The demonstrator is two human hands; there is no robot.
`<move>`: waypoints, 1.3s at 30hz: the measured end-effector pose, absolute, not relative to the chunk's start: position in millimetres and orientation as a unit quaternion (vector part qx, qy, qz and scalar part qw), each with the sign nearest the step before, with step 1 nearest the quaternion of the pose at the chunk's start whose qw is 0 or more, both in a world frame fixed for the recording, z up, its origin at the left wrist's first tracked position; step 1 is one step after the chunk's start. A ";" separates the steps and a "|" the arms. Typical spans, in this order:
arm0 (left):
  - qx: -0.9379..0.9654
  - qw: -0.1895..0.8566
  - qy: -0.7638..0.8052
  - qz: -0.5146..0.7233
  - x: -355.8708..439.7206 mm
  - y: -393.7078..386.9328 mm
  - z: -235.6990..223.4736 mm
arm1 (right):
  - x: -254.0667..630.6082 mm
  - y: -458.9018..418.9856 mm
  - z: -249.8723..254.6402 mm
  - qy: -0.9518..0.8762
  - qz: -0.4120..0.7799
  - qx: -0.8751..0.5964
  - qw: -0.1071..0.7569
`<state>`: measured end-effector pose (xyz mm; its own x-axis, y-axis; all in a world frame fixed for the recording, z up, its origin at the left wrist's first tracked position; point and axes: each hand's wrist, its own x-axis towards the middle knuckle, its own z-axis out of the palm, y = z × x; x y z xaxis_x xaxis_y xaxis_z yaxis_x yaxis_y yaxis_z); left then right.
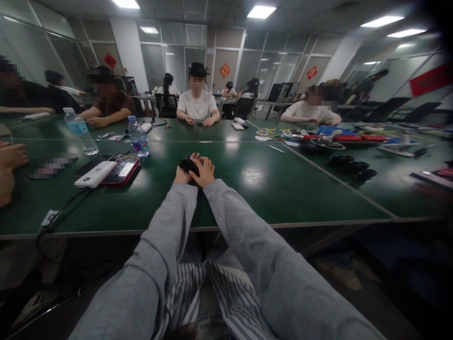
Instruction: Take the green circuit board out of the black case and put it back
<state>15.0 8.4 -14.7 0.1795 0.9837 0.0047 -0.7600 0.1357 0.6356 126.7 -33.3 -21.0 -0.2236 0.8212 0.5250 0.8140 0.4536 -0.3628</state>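
Both my arms in grey sleeves reach out over the green table [283,189]. My left hand [181,175] and my right hand [203,171] meet at the middle of the table, fingers curled round a small black object [187,165] held between them. What the object is cannot be made out. The hands rest on or just above the tabletop.
A white power bank [95,174] and a red-cased phone [122,171] lie to the left, with two water bottles [80,132] behind. Black items [350,167] and colourful clutter [329,137] sit to the right. Several people sit along the far and left sides.
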 end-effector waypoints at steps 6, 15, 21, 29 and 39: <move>0.269 0.726 0.195 0.602 12.4 8.1 -15.3 | 126.9 -20.1 -26.5 -0.817 0.079 -0.474 0.319; 0.260 0.708 0.201 0.625 11.8 10.9 -16.0 | 127.0 -13.5 -29.6 -0.834 0.069 -0.456 0.302; 0.242 0.709 0.201 0.631 9.2 9.7 -16.2 | 125.4 -17.9 -27.2 -0.835 0.060 -0.464 0.288; 0.209 0.716 0.196 0.637 10.6 19.0 -23.8 | 125.3 -14.5 -29.8 -0.821 0.049 -0.488 0.293; 0.180 0.742 0.230 0.603 20.0 5.8 -11.1 | 127.4 -11.2 -31.8 -0.805 0.045 -0.515 0.291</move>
<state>20.0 5.8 -11.1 0.1668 0.9781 -0.1247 -0.8125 0.2080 0.5446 127.4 -11.2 -31.8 -0.3011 0.8551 0.4221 0.8032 0.4660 -0.3711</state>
